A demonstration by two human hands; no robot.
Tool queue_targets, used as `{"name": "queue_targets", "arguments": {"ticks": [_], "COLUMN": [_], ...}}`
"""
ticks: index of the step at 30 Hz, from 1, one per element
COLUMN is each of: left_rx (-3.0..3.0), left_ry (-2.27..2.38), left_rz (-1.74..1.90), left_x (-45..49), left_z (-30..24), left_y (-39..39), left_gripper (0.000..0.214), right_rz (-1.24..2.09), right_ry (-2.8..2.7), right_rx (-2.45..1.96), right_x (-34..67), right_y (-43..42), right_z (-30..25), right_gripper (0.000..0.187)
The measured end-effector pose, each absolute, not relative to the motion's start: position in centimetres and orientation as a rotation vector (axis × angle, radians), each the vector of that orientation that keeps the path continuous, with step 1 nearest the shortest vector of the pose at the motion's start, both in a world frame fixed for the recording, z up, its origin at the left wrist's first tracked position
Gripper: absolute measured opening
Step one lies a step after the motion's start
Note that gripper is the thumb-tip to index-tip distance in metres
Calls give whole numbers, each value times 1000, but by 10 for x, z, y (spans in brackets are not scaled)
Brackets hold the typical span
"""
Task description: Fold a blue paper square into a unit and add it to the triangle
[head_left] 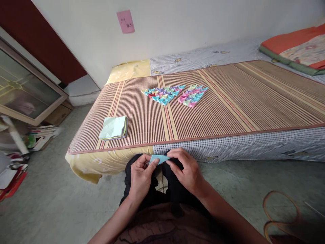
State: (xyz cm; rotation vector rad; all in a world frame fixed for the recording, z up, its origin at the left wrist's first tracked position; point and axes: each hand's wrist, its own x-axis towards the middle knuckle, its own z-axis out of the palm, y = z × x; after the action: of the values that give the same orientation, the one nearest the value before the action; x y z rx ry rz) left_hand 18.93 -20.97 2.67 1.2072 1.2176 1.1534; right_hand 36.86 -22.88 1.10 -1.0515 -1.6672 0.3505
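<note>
The bed [241, 144] stands against the wall, its long near edge just beyond the person's knees. A striped mat [223, 101] covers most of its top. At far left is a cabinet [25, 117] with a glazed door; its contents are too dim to identify. A folded quilt [304, 51] lies at the bed's far right corner.

On the mat, past the hands, sit two groups of small folded paper pieces in mixed colours: the wider left group [165, 93] and the narrower right group [193, 96], just beside each other with a gap between. Each tapers toward the person.

The left hand [142, 171] and right hand [188, 171] work above the lap. The stack [114, 127] of paper squares lies on the mat, ahead and to the left, nearer the left hand; a pale creased sheet is uppermost.

The blue paper [161, 158], folded, lies between the hands, its long axis running crosswise. The left hand grips the broad end, thumb flat on the near face. The right thumb and forefinger close narrowly at the pointed end.
</note>
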Motion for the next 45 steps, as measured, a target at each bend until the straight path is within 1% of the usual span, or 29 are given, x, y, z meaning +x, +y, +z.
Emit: {"name": "queue_targets", "arguments": {"ticks": [4, 9, 18, 21, 24, 31, 35, 38, 42, 45], "left_rx": [1233, 1272, 1309, 1316, 1333, 1313, 1314, 1315, 1359, 1377], "left_ry": [1251, 1273, 1287, 1295, 1305, 1288, 1281, 1278, 1253, 1250], "left_rz": [1160, 1173, 1168, 1162, 1156, 1183, 1185, 1171, 1145, 1163], "left_x": [190, 191, 192, 191, 190, 191, 191, 190, 190, 189], "left_z": [28, 33, 35, 35, 34, 32, 32, 32, 31, 31], "left_y": [-210, -211, -211, -212, -212, -211, -211, -212, -214, -214], "left_gripper": [27, 27, 26, 26, 27, 26, 27, 26, 22, 21], "right_rz": [307, 153, 30, 142, 260, 305, 335, 420, 618, 625], "right_ry": [-1704, -1817, -1881, -1797, -1709, -1657, -1645, -1598, -1516, -1525], "right_rx": [-1069, -1117, -1114, -1104, -1087, -1063, -1057, -1050, -1044, -1039], "right_x": [368, 368, 369, 367, 366, 367, 368, 369, 372, 373], "right_y": [-228, -228, -228, -228, -228, -228, -229, -229, -228, -228], "right_z": [12, 10, 14, 11, 9, 9, 10, 14, 19, 21], "right_gripper": [20, 23, 22, 20, 21, 25, 24, 21, 18, 19]}}
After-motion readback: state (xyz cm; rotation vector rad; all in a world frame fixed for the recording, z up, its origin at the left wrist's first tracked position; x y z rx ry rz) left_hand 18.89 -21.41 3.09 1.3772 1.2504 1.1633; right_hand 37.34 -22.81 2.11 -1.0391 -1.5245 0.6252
